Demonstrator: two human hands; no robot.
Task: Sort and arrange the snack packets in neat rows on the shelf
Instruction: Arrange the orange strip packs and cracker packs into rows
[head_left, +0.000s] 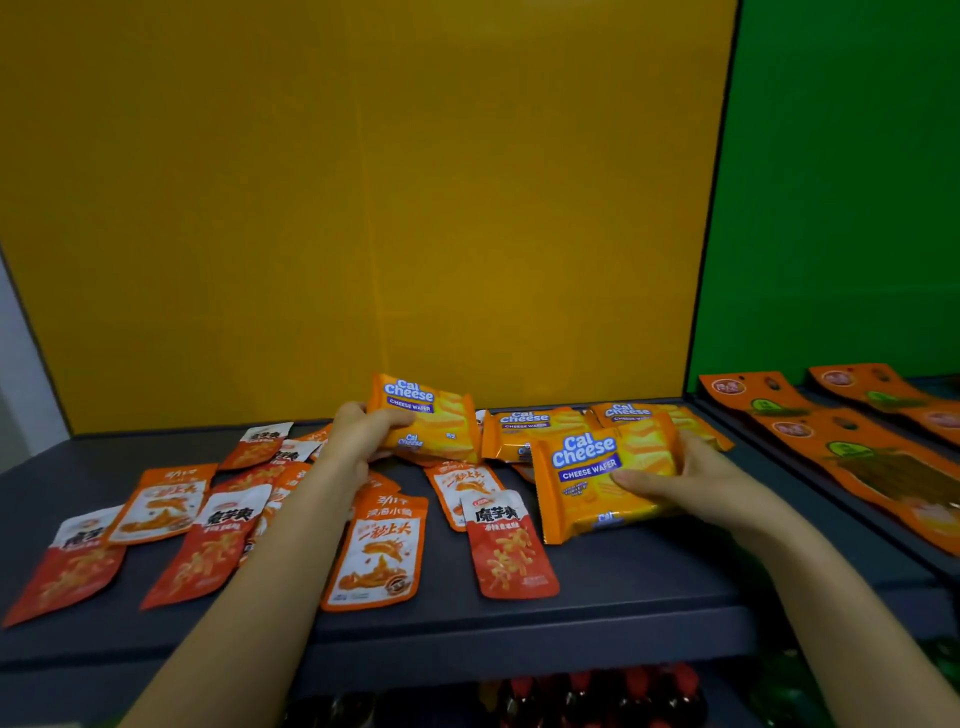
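Note:
My left hand (358, 434) grips an orange Cal Cheese wafer packet (431, 415) and holds it tilted above the dark shelf (623, 587). Over at the right, my right hand (691, 480) holds a second Cal Cheese packet (597, 478) by its right side, its lower edge on the shelf. Two more Cal Cheese packets (530, 428) lie behind, by the yellow back wall. Several red-and-white snack sachets (376, 551) lie scattered flat across the left and middle of the shelf, some overlapping.
A yellow panel (363, 208) backs this shelf and a green panel (841, 182) backs the neighbouring one. Long orange packets (852, 452) lie in rows on the right-hand shelf. Dark red and green goods (597, 696) show on the shelf below.

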